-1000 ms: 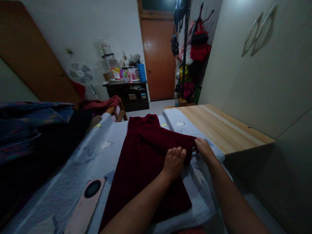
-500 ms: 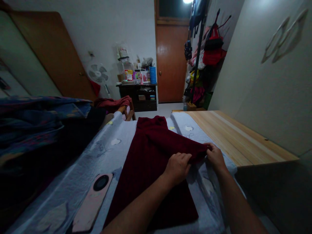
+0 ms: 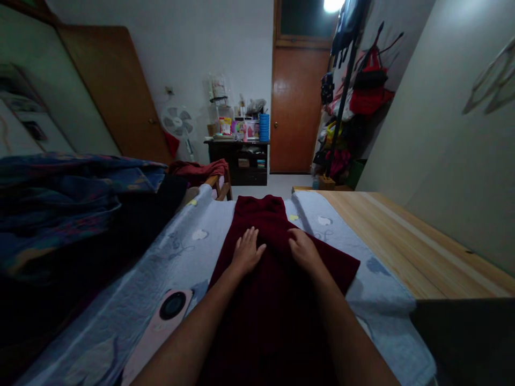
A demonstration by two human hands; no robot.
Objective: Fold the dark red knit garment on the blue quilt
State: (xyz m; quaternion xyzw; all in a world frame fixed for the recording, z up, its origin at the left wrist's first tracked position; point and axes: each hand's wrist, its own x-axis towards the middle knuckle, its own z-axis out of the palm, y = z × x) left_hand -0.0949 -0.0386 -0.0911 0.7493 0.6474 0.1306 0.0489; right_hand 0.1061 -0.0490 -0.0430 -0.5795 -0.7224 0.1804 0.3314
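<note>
A dark red garment (image 3: 273, 305) lies on the pale blue patterned sheet (image 3: 209, 214), its collar at the far end and one sleeve spread out to the right. My left hand (image 3: 247, 251) rests flat on the upper left of the garment, thumb apart from the fingers and nothing held. On the upper right part, near where the sleeve begins, my right hand (image 3: 302, 247) touches the cloth with curled fingers; whether it pinches any fabric is hard to see.
A pink phone (image 3: 161, 327) lies left of the garment. Dark and blue clothes (image 3: 72, 198) are heaped at the left. A wooden board (image 3: 386, 230) runs along the right side. Beyond are a fan (image 3: 177, 122) and a door (image 3: 301, 107).
The sleeve has been let go and now lies flat, pointing right. Both hands have moved left and forward onto the garment's upper part, and the left one has opened. The view has shifted slightly.
</note>
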